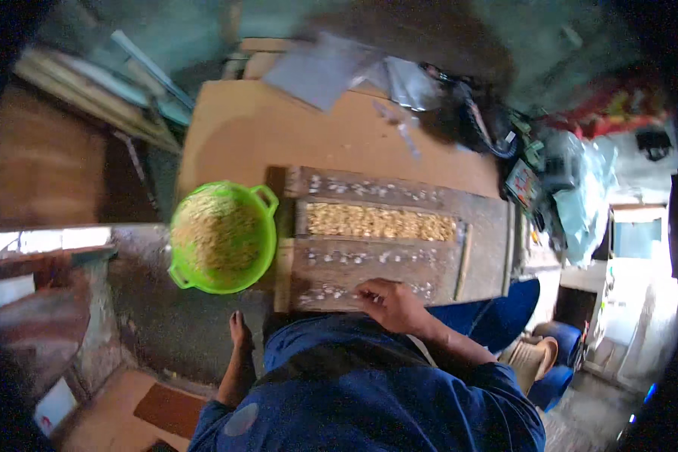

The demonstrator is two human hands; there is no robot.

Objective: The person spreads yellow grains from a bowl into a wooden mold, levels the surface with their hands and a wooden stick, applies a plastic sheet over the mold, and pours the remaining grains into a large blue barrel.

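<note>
My right hand (392, 306) hovers over or rests on the near edge of a worn wooden board (367, 265), its fingers curled beside scattered small white bits (327, 294); I cannot tell if it pinches one. A long slot in the board holds packed tan granular pieces (378, 221). More white bits lie in rows on both sides of that slot. My left hand (241, 330) hangs low at my left side, seen edge-on, below a lime-green plastic basin (268, 243) with two handles. Pale yellowish loose material (220, 229) is heaped in the basin.
Beneath the board lies a cardboard sheet (316, 135). Plastic bags (409, 85) and a dark cable (500, 147) sit at its back right. Long strips (101, 101) lean at left. A blue chair (556, 390) stands behind at right.
</note>
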